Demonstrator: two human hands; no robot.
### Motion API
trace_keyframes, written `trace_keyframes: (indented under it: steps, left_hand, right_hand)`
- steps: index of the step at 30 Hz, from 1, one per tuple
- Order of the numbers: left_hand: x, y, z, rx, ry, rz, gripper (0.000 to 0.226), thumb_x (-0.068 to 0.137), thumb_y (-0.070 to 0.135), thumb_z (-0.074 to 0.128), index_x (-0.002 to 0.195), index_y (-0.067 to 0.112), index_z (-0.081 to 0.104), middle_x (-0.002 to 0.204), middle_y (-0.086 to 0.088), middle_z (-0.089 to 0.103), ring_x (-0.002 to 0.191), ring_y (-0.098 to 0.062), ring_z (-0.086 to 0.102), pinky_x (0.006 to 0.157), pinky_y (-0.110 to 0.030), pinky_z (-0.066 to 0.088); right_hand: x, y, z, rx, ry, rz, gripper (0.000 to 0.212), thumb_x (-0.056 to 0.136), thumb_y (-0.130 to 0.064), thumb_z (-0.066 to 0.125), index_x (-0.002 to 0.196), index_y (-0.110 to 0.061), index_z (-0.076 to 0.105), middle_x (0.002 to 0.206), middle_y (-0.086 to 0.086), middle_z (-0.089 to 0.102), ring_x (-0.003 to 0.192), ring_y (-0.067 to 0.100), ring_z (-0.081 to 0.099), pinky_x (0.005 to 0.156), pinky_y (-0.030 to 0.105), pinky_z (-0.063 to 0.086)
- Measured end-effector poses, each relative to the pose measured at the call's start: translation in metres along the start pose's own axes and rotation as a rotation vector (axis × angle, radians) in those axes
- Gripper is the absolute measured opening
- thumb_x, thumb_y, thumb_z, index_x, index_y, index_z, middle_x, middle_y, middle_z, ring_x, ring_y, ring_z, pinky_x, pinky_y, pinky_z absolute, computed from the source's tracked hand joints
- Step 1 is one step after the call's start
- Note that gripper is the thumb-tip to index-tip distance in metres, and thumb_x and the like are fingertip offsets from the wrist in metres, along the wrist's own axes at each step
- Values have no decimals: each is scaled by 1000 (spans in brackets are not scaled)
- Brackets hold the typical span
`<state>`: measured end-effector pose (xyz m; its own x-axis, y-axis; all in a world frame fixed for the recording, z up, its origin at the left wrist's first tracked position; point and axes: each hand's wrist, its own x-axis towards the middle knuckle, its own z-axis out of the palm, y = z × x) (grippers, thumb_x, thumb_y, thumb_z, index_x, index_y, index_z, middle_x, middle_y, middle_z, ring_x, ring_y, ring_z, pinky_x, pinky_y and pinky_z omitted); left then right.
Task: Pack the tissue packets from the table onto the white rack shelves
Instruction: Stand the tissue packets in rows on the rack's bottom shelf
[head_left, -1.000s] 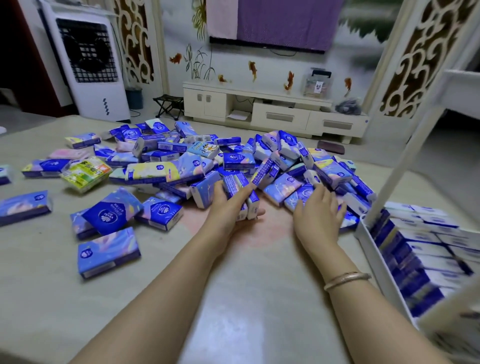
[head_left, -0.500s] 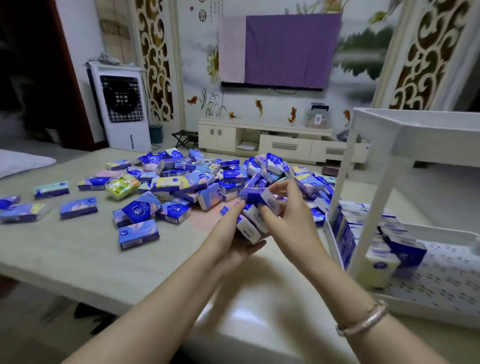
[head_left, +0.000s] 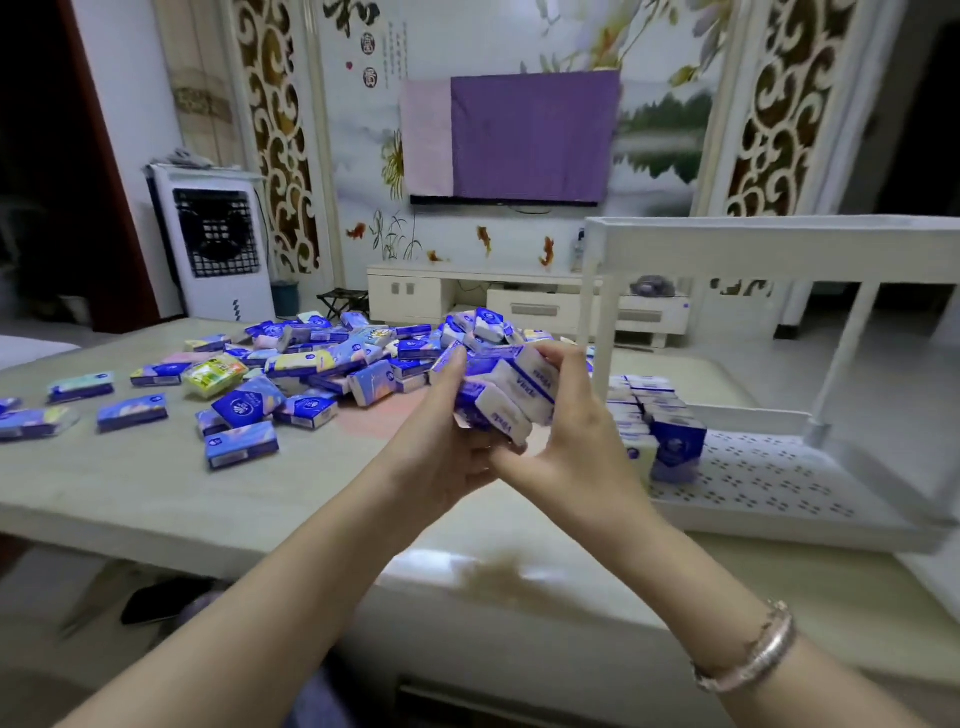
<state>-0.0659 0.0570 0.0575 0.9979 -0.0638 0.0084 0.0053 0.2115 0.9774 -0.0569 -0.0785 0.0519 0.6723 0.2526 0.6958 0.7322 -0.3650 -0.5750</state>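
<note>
We hold a bundle of tissue packets (head_left: 506, 397) between both hands, lifted above the table (head_left: 130, 488) near the middle of the view. They look light and soft, wrapped in slick film, so a loose stack could easily slide apart; we judge it best to squeeze from the two outer ends and keep the flat faces pressed together.

Our left hand (head_left: 441, 452) cups the bundle from below and at its 9 o'clock side, fingers curled up round the packets. Our right hand (head_left: 566, 441), a bracelet (head_left: 753, 657) on its wrist, closes on the 3 o'clock side with the fingers (head_left: 545, 358) hooked over the top. Both hands are pressed in toward each other, gripping.

The rest of the packets lie in a loose pile (head_left: 332, 358) at 10 to 12 o'clock on the table, with strays out toward 9. The white rack (head_left: 779, 249) stands at 3 o'clock; its lower shelf (head_left: 769, 483) already carries upright rows of packets (head_left: 654, 415) at its near-left end, with bare shelf beside them.
</note>
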Motion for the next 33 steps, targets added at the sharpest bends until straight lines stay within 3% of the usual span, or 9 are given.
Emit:
trace_keyframes:
  steps: [5, 12, 15, 17, 22, 25, 28, 30, 33]
  left_hand:
    - [14, -13, 26, 222, 133, 126, 62, 89, 68, 31, 122, 25, 59, 121, -1, 65, 109, -19, 62, 106, -40, 40]
    - [43, -53, 48, 518, -28, 247, 86, 71, 69, 62, 141, 28, 33, 139, 22, 40, 123, 10, 39, 98, -14, 30]
    - [52, -67, 58, 513, -155, 271, 71, 80, 23, 75, 136, 28, 33, 116, 34, 47, 93, 31, 48, 75, 5, 36]
    - [62, -72, 62, 497, -187, 271, 70, 80, -2, 71, 137, 19, 37, 113, 30, 53, 91, 27, 53, 72, 3, 40]
    - [90, -78, 57, 490, -204, 198, 74, 75, -6, 73, 136, 25, 42, 112, 25, 63, 94, 13, 62, 71, -6, 47]
    - [100, -77, 56, 527, -260, 163, 68, 77, -11, 69, 119, 37, 47, 104, 30, 66, 96, 11, 63, 77, -10, 49]
    - [108, -80, 54, 540, -330, 122, 75, 73, -7, 70, 132, 32, 44, 124, 12, 64, 115, -5, 60, 98, -28, 48]
    - [110, -84, 53, 521, -337, 110, 79, 69, -2, 69, 138, 26, 41, 127, 9, 63, 116, -8, 60, 99, -30, 48]
    - [114, -87, 53, 488, -323, 93, 80, 65, -1, 66, 138, 20, 42, 124, 7, 64, 112, -7, 62, 89, -20, 51]
  right_hand:
    - [-16, 8, -52, 128, 77, 99, 56, 60, -18, 66, 110, -27, 41, 98, -14, 61, 82, -1, 60, 67, 8, 43]
    - [-14, 65, -131, 129, 107, 347, 45, 59, -16, 54, 102, -23, 46, 92, -7, 59, 79, 9, 60, 65, 27, 50]
    - [-1, 95, -143, -76, 6, 439, 43, 64, -16, 62, 103, -24, 46, 108, 3, 54, 89, 18, 59, 66, 27, 50]
    - [7, 108, -142, -210, -106, 495, 46, 71, -7, 66, 108, -23, 45, 114, 1, 47, 89, 14, 55, 60, 21, 46]
    - [12, 131, -120, -363, -293, 523, 56, 73, -5, 65, 119, -25, 39, 128, -5, 35, 100, 9, 47, 65, 14, 42]
    - [8, 138, -108, -315, -313, 547, 77, 76, -5, 62, 141, -26, 26, 152, -6, 17, 125, 12, 38, 88, 17, 41]
    - [5, 136, -101, -210, -330, 594, 96, 77, -5, 63, 149, -31, 6, 159, -8, -6, 145, 16, 18, 103, 25, 35]
    - [3, 137, -101, -65, -289, 688, 105, 76, -1, 64, 149, -34, -3, 156, -1, 20, 132, 19, 41, 94, 31, 49]
    - [4, 135, -103, 47, -354, 787, 96, 79, 3, 60, 147, -30, 2, 116, -3, 54, 97, 9, 59, 73, 25, 54]
